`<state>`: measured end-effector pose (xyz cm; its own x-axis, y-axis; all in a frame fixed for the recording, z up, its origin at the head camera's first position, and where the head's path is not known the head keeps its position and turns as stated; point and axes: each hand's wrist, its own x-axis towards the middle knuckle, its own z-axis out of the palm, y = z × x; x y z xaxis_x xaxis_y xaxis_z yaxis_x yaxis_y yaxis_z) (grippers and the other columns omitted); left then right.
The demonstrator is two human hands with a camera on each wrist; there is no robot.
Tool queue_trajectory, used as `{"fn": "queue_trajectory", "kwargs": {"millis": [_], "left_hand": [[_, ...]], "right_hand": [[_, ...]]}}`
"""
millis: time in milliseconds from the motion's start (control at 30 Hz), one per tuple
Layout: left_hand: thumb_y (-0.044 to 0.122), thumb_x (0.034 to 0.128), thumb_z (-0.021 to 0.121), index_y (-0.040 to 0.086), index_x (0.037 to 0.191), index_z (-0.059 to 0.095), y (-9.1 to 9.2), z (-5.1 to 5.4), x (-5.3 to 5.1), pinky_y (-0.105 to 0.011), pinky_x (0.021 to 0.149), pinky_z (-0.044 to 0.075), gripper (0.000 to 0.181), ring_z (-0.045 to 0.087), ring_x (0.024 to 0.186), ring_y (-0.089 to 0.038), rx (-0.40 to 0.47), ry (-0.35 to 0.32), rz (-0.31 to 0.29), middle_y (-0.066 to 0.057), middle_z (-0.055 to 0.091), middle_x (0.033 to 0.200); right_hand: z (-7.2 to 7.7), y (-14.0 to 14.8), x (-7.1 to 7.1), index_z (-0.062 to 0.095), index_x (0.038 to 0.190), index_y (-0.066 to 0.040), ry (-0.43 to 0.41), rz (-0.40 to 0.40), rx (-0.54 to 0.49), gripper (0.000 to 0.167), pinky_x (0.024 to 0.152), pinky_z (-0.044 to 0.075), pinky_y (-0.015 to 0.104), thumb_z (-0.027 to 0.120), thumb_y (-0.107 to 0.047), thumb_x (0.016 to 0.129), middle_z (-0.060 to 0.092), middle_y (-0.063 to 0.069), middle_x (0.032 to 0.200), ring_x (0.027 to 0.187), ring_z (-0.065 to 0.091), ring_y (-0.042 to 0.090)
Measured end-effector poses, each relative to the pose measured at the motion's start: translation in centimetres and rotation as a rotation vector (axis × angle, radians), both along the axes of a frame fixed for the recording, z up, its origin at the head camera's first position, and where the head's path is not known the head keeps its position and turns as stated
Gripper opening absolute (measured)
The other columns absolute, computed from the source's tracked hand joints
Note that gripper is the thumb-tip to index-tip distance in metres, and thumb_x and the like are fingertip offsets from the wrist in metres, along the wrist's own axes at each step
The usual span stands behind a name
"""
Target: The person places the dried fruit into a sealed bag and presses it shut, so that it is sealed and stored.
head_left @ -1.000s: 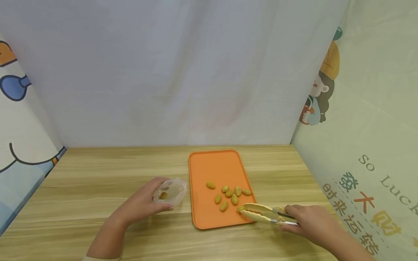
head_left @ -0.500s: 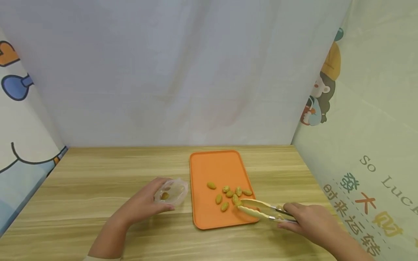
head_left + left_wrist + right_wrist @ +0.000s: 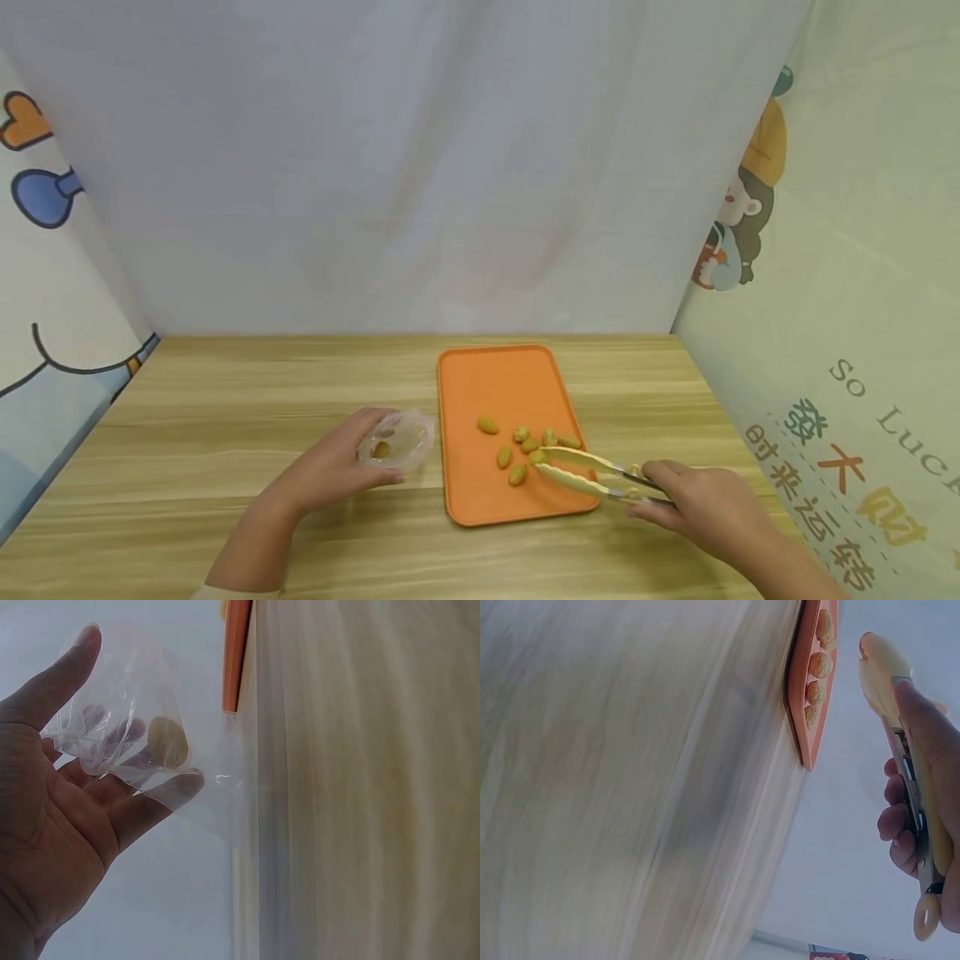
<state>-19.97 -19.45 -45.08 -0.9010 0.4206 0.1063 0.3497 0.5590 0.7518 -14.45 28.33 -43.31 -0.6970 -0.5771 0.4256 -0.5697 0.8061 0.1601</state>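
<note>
**Gripping pale yellow tongs with metal handles over a rectangular orange tray**

Wrapping the fingers and thumb of the right hand round the tongs. Keeping the tong tips parted at an oval, yellow-brown, nut-like piece on the near half of the tray; cannot tell whether pinching it or only touching it. Showing similar loose pieces lying close by, beyond and to the left of the tips.

Holding a clear, thin-walled plastic container between thumb and bent fingers of the left hand, just beside the tray's left edge. Containing one yellow-brown piece, seen through the clear wall in the left wrist view.

Set on a wood-grain table, before a greyish-white curtain.
</note>
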Motion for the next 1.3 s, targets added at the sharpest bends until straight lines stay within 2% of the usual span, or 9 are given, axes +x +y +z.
{"fn": "queue_trajectory", "kwargs": {"millis": [200, 400, 600, 800, 1100, 1300], "left_hand": [[0.042, 0.0764, 0.083, 0.024, 0.138, 0.049, 0.6, 0.2, 1.3, -0.041, 0.090, 0.048, 0.073, 0.057, 0.105, -0.017, -0.013, 0.007, 0.024, 0.001, 0.058, 0.128], [0.048, 0.0769, 0.081, 0.024, 0.140, 0.048, 1.1, 0.2, 2.5, -0.042, 0.089, 0.048, 0.075, 0.056, 0.108, -0.018, 0.000, -0.016, 0.041, 0.000, 0.056, 0.130], [0.042, 0.0786, 0.082, 0.025, 0.140, 0.047, 1.8, 0.1, 3.7, -0.042, 0.089, 0.049, 0.073, 0.056, 0.109, -0.017, 0.017, -0.027, 0.050, 0.001, 0.055, 0.132], [0.038, 0.0786, 0.083, 0.025, 0.139, 0.048, 2.6, 0.2, 4.9, -0.040, 0.088, 0.049, 0.071, 0.058, 0.105, -0.018, 0.024, -0.025, 0.068, 0.001, 0.056, 0.129], [0.041, 0.0780, 0.082, 0.024, 0.139, 0.049, 2.8, 0.2, 4.9, -0.042, 0.090, 0.048, 0.072, 0.057, 0.106, -0.016, 0.010, -0.020, 0.077, 0.002, 0.057, 0.130], [0.042, 0.0783, 0.082, 0.025, 0.139, 0.048, 2.9, 0.3, 5.0, -0.043, 0.092, 0.048, 0.072, 0.057, 0.108, -0.017, 0.007, -0.020, 0.082, 0.003, 0.056, 0.132]], "right_hand": [[0.2, 0.1, 0.1, 0.055, 0.088, -0.023, 0.002, 0.043, -0.029, 0.041, 0.043, 0.015, 0.014, 0.074, -0.058, 0.076, 0.028, -0.023, 0.064, 0.050, 0.016, -0.006], [0.2, 0.2, 0.0, 0.055, 0.088, -0.023, 0.030, 0.086, -0.046, 0.042, 0.042, 0.014, 0.014, 0.076, -0.056, 0.074, 0.031, -0.023, 0.064, 0.050, 0.016, -0.005], [-0.2, 0.5, -0.1, 0.058, 0.091, -0.023, 0.054, 0.130, -0.068, 0.042, 0.042, 0.015, 0.013, 0.076, -0.057, 0.074, 0.040, -0.023, 0.065, 0.050, 0.017, -0.007], [-0.4, 0.6, -0.1, 0.059, 0.091, -0.022, 0.079, 0.179, -0.097, 0.042, 0.041, 0.017, 0.012, 0.072, -0.059, 0.076, 0.042, -0.022, 0.065, 0.051, 0.018, -0.007], [-0.4, -0.5, -0.6, 0.062, 0.092, -0.019, 0.091, 0.235, -0.151, 0.043, 0.040, 0.021, 0.011, 0.069, -0.060, 0.080, 0.052, -0.019, 0.069, 0.052, 0.021, -0.009], [0.1, -1.2, -0.7, 0.062, 0.092, -0.020, 0.079, 0.234, -0.158, 0.048, 0.041, 0.020, 0.010, 0.054, -0.067, 0.087, 0.054, -0.019, 0.070, 0.052, 0.020, -0.009]]}}
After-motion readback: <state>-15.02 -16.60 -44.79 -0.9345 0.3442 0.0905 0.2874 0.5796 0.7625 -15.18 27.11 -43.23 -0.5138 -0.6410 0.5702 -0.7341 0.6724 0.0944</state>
